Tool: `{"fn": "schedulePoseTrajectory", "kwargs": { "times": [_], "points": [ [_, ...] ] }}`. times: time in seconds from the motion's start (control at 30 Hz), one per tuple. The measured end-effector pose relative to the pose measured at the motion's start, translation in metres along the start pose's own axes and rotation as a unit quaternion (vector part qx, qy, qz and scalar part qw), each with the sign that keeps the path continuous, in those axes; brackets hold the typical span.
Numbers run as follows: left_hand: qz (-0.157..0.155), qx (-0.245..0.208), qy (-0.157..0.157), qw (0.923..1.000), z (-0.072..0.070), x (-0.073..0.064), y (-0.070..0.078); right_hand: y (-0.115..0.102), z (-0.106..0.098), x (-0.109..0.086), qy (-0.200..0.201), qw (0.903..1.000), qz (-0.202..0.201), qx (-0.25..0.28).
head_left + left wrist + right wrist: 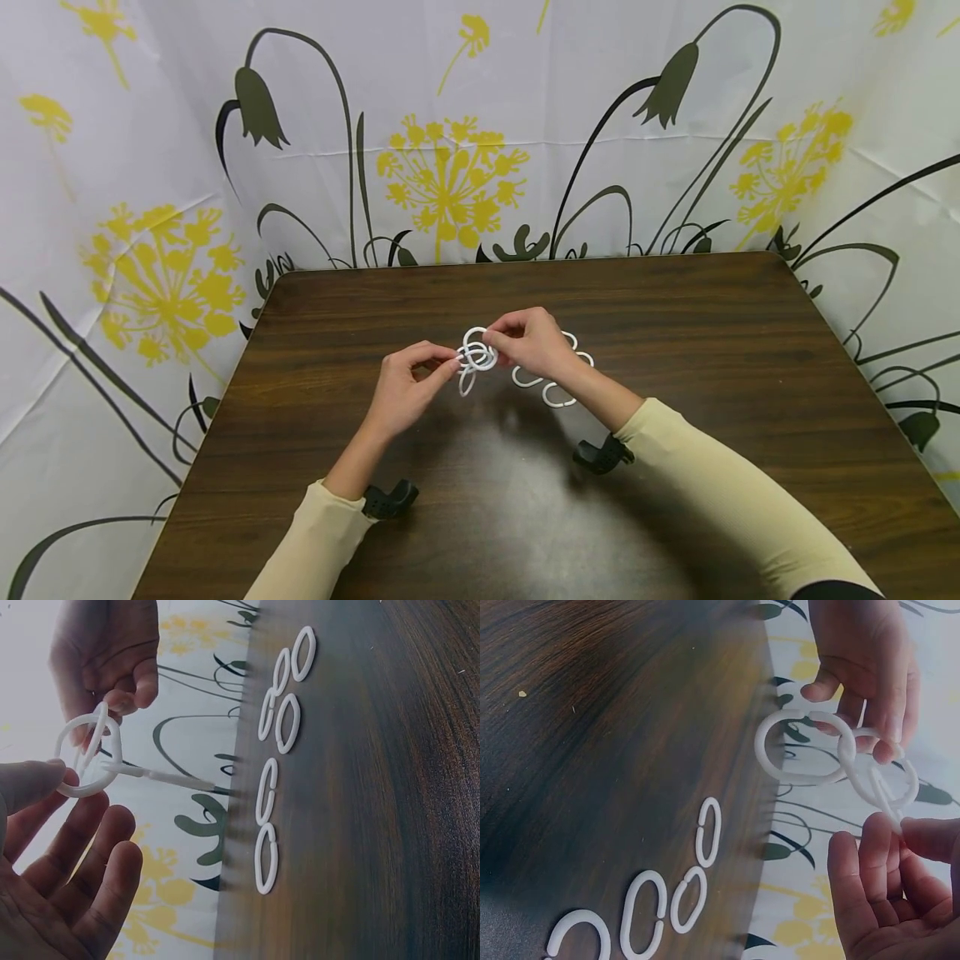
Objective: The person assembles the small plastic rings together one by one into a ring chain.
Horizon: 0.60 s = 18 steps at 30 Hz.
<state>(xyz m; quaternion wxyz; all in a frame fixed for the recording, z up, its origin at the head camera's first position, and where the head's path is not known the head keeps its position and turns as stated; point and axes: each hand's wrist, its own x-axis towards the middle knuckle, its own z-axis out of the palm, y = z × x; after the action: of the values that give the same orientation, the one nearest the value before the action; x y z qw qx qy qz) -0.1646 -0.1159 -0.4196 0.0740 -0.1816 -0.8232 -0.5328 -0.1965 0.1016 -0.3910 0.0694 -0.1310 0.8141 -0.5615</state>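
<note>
Thumb and fingertips of the left hand (pixel 405 387) pinch a white open-ended ring, like a shower curtain ring (pixel 60 742), by its edge. The right hand (pixel 534 343) pinches another white ring (pixel 883 799) between thumb and index finger. Both rings cross through each other above the table. A third ring (pixel 761 750) hooks through the held cluster and hangs from it, the small gap in its side showing in the right wrist view. The other fingers of the right hand are loosely bent below the rings.
Several more white rings (pixel 558 406) lie on the dark wooden table (pixel 337 317), beneath and beside the right forearm. Each wrist bears a black camera mount (pixel 390 500). A flower-printed curtain (pixel 450 50) hangs behind the table's far edge.
</note>
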Motion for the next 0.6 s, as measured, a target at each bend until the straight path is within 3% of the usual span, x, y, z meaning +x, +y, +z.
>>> {"fn": "schedulePoseTrajectory", "kwargs": {
  "times": [0.17, 0.43, 0.6],
  "points": [
    [-0.008, -0.012, 0.000, 0.9999, -0.001, -0.001, -0.004, 0.002, -0.001, 0.000, 0.011, 0.9998, 0.014, 0.012],
    [-0.025, -0.004, -0.002, 0.9997, -0.002, -0.001, -0.003, 0.004, -0.001, 0.002, 0.026, 0.9967, 0.018, 0.075],
    [-0.037, -0.002, -0.011, 0.9993, -0.005, -0.004, 0.013, 0.003, 0.001, 0.002, 0.019, 0.9932, 0.019, 0.114]
  ]
}}
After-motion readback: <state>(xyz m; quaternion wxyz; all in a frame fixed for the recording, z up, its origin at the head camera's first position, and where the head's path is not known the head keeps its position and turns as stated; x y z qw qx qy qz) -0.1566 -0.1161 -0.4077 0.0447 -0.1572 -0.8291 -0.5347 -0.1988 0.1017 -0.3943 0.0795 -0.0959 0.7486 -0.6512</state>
